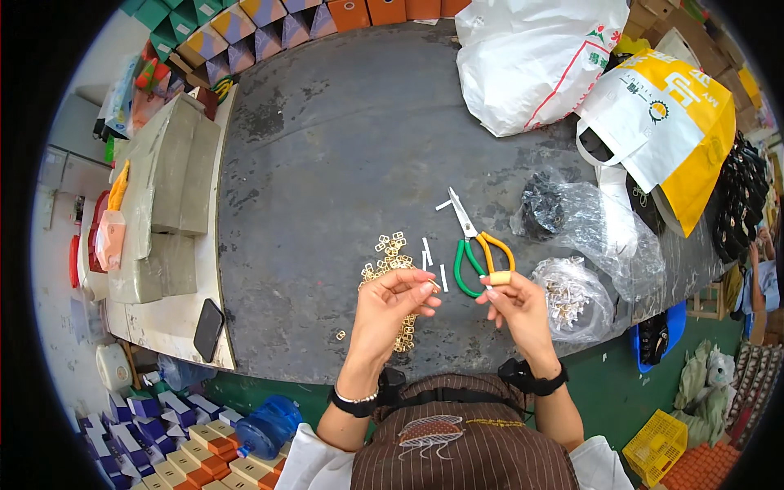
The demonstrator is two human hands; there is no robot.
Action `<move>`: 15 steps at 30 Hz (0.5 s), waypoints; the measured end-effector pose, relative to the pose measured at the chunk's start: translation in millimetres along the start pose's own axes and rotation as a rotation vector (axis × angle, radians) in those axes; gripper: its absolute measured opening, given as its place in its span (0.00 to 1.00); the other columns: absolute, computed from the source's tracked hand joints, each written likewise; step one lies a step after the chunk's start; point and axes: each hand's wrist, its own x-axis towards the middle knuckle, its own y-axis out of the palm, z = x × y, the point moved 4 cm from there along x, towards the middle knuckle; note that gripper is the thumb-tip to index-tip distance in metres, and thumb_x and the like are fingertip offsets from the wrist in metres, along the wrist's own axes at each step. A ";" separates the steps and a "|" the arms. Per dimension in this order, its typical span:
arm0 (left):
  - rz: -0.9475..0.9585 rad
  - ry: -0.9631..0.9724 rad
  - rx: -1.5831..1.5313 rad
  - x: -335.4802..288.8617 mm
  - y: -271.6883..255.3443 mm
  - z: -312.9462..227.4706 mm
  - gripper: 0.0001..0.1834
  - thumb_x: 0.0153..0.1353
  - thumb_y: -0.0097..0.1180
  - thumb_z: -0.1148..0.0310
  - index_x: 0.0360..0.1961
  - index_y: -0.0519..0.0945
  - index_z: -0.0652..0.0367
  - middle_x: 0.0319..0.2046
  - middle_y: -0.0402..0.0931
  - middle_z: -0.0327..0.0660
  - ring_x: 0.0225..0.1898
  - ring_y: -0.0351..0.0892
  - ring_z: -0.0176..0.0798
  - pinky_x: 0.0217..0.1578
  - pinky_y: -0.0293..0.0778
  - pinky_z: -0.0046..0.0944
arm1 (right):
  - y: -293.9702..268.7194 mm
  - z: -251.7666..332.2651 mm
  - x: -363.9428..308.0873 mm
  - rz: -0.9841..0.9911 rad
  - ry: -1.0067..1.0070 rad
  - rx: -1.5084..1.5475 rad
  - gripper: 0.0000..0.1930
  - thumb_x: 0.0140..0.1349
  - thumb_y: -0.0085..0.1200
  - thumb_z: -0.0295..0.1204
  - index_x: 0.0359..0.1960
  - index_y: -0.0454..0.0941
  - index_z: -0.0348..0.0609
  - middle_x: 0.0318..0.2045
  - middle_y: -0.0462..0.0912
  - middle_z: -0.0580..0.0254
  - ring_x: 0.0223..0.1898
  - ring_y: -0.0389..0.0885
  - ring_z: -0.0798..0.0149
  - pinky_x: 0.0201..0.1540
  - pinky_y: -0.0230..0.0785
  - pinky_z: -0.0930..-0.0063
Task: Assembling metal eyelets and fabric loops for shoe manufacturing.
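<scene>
My left hand (384, 310) pinches a small gold buckle (434, 285) between thumb and forefinger, above the dark tabletop. Opposite it, my right hand (527, 314) has its thumb and fingers closed on a small white strip (487, 284), mostly covered by the fingertips. A band of yellow tape (499, 278) wraps one right finger. Under and beyond the left hand lies a loose pile of gold buckles (390, 260), partly hidden by that hand. Several short white strips (443, 278) lie between the hands. Just beyond them rest scissors (467, 233) with one green and one yellow handle, blades slightly apart.
A clear bag of small white pieces (569, 300) and crumpled clear plastic (612, 237) lie on the right. Large white (535, 65) and yellow-white bags (661, 122) stand behind. On the left are wrapped grey blocks (175, 171) and a phone (209, 330). Boxes (349, 15) line the far edge.
</scene>
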 end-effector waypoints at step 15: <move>0.167 0.019 -0.095 -45.1 40.7 -24.2 0.08 0.59 0.55 0.80 0.41 0.76 0.69 0.35 0.79 0.49 0.37 0.83 0.42 0.39 0.81 0.37 | -5.6 30.2 -47.7 0.007 -0.079 0.056 0.09 0.62 0.50 0.21 0.44 0.75 0.34 0.30 0.83 0.58 0.23 0.74 0.77 0.22 0.64 0.86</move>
